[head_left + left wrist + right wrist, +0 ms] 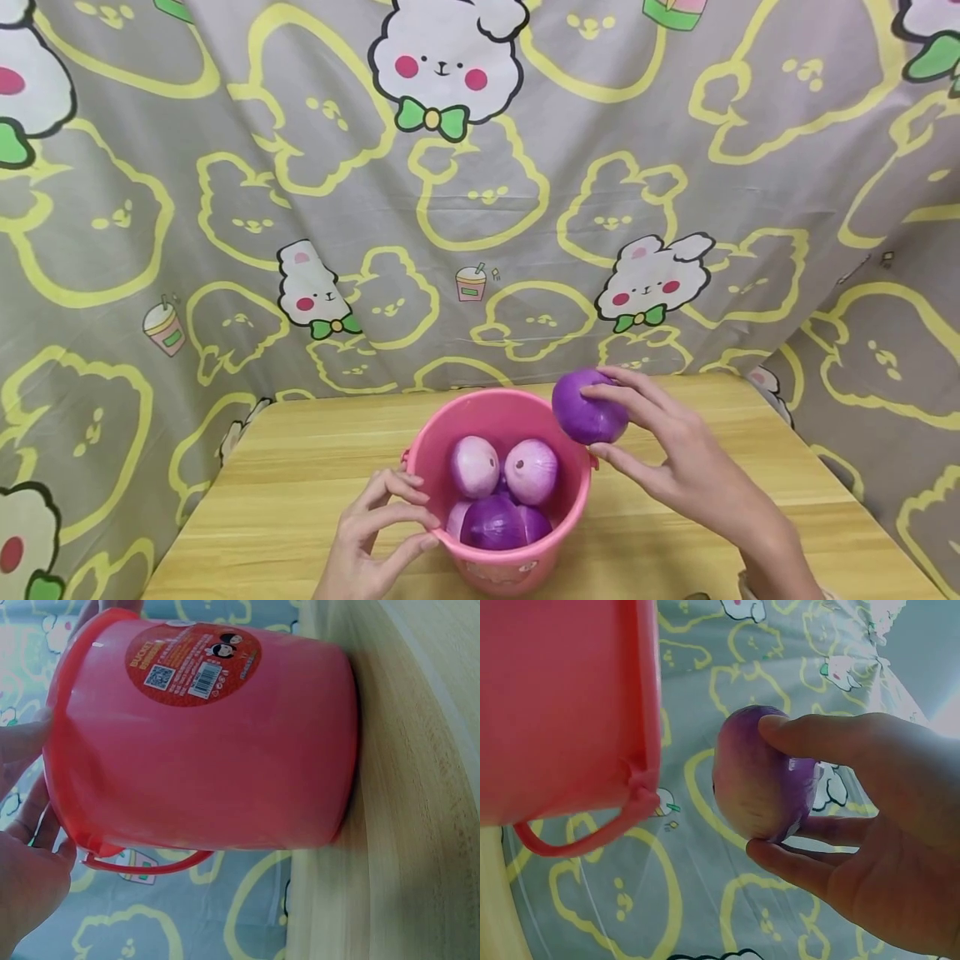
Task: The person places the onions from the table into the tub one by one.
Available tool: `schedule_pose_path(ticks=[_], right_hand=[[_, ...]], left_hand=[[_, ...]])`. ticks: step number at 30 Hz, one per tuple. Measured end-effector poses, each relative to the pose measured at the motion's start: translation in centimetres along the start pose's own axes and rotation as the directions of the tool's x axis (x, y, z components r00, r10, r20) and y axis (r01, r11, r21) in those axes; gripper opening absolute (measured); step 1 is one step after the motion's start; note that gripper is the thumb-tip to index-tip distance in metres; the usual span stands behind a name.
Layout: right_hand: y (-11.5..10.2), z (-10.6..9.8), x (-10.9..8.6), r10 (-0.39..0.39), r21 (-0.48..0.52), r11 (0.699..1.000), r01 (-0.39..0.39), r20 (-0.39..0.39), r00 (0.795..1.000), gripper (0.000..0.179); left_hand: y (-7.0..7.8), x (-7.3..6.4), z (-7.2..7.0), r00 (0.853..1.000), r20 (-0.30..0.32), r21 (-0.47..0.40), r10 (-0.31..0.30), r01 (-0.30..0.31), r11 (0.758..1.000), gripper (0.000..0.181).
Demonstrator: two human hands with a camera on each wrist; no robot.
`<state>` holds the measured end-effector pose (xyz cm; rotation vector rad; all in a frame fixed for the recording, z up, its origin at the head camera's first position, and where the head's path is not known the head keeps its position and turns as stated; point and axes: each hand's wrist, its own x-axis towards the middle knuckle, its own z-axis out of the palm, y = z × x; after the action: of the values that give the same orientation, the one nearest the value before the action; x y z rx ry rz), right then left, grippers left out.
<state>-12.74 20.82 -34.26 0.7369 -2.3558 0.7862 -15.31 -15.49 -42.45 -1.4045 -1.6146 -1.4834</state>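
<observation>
A pink bucket [498,400] stands upright on the wooden table with several purple-and-white red onions [495,523] inside. Two of them show pale ends with a small brown root spot. At the bucket's left rim, my left hand [378,529] pinches the edge between fingers and thumb. Just right of the rim and higher, my right hand [675,446] grips another red onion [588,408], thumb on one side and fingers on the other. In the right wrist view that onion [757,780] is held in the air, apart from the bucket [562,712].
The light wooden table [300,467] reaches back to a grey curtain [465,225] with yellow outlines and white rabbits. Curtain also hangs at both sides. The bucket's handle [150,866] hangs down its side, and a round red label [193,664] is on its wall.
</observation>
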Motion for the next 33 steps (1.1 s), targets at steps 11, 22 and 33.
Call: schedule_pose_path(ticks=[11,22,33], right_hand=[[-0.7,1.0,-0.1,-0.014,0.066,0.998,0.016,-0.025,1.000,0.067],[-1.7,2.7,0.5,-0.067,0.127,0.990,0.062,0.035,0.997,0.063],[-2.0,4.3,0.6,-0.059,0.168,0.985,0.042,0.099,0.993,0.059]], left_hand=[[0.3,0.4,0.3,1.000,0.025,0.009,-0.006,0.006,1.000,0.021],[0.4,0.5,-0.1,1.000,0.028,0.025,-0.009,0.009,1.000,0.020],[0.2,0.0,-0.2,1.000,0.014,0.019,-0.011,0.010,1.000,0.021]])
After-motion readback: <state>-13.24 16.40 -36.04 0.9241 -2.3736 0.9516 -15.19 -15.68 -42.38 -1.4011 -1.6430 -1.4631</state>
